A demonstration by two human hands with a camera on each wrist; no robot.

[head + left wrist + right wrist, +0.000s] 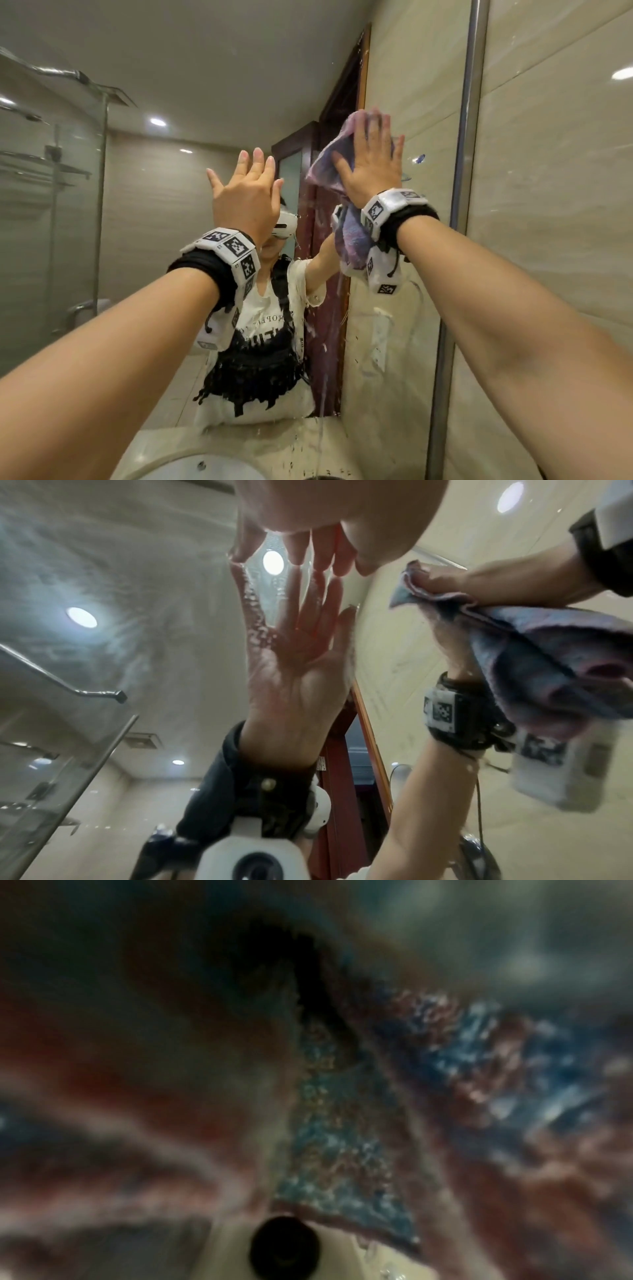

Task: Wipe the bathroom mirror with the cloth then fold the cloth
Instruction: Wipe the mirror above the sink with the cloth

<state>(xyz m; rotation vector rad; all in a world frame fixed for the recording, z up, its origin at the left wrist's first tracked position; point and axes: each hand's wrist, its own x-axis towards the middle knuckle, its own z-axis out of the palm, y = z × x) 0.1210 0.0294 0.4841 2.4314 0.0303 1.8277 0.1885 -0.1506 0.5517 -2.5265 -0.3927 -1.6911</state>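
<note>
A: Fingers of right hand straight and slightly spread, palm pressing cloth flat to mirror, upper right part of the glass near its metal edge. Not curled round the cloth, just pushing it. Lower end of the cloth hangs past my wrist.

B: Left hand?

A: Left hand also flat and open, fingers close together, holding nothing. Left wrist view shows its fingertips meeting their reflection, so I read it as braced on the glass.

B: Right wrist view any use?

A: Blurred, dark. Blue-pink weave fills it; nothing more to tell.

B: How far along?

A: Mid-wipe, I'd judge. Droplets and runs on the lower mirror around the reflected shirt, streaks trailing down below the cloth, more spatter toward the sink. Left wrist view shows beads of water by the left fingers and a smeared haze across the glass left of them. So plenty of glass is wet or unwiped.

B: Left to do?

A: Lower half and left side, as far as I can see. Fold not started: cloth is bunched and loose, no neat edges.
</note>
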